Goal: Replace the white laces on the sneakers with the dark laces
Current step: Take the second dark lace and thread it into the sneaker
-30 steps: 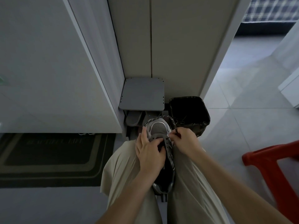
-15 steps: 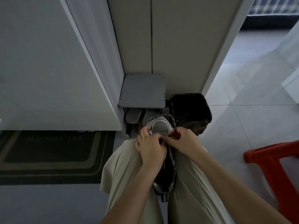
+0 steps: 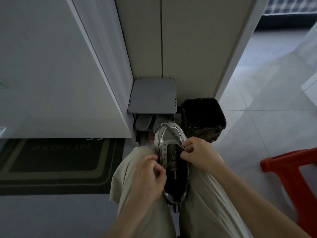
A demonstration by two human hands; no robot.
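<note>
Lacing sneaker (image 3: 169, 138) wedged between thighs; long axis runs straight away from body, toe far, heel near. Left hand (image 3: 149, 176) just left of sneaker's middle eyelets, thumb and forefinger pinching dark lace (image 3: 172, 133) end. Right hand (image 3: 199, 155) at sneaker's right eyelet row, nearer toe, fingers curled, apparently pinching other strand. Lace crosses sneaker's tongue between hands. Next threading likely left row, closest to left hand.
</note>
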